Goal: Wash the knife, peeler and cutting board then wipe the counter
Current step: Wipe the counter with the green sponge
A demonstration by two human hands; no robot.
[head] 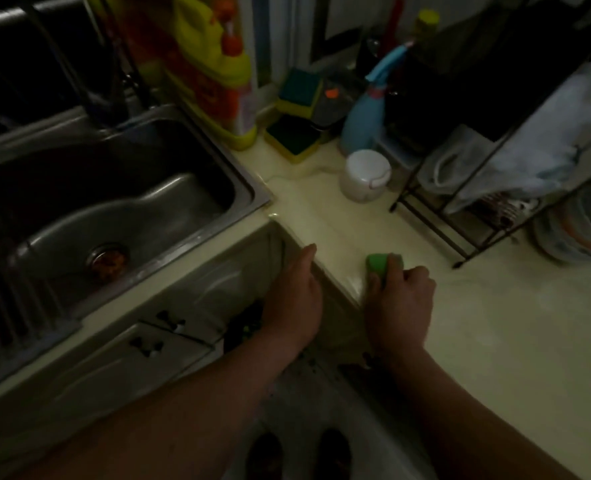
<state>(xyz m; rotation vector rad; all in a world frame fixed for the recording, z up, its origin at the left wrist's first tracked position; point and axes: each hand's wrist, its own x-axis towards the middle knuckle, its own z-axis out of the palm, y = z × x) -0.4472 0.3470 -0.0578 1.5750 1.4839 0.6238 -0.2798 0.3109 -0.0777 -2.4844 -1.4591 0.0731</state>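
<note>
The right hand (399,299) grips a green sponge (378,263) on the surface (494,323), right of the sink (249,188). The left hand (295,296), fingers straight and holding nothing, lies at the surface edge nearer the sink.

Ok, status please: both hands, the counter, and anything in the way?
Right hand grips green sponge on cream counter. Left hand open at counter edge. White lidded jar and black wire rack ahead.

A steel sink (252,192) lies left — a yellow detergent bottle (211,64) behind it, then stacked sponges (299,109), blue spray bottle (359,126), white jar (365,174) beside a wire rack (429,233).
</note>
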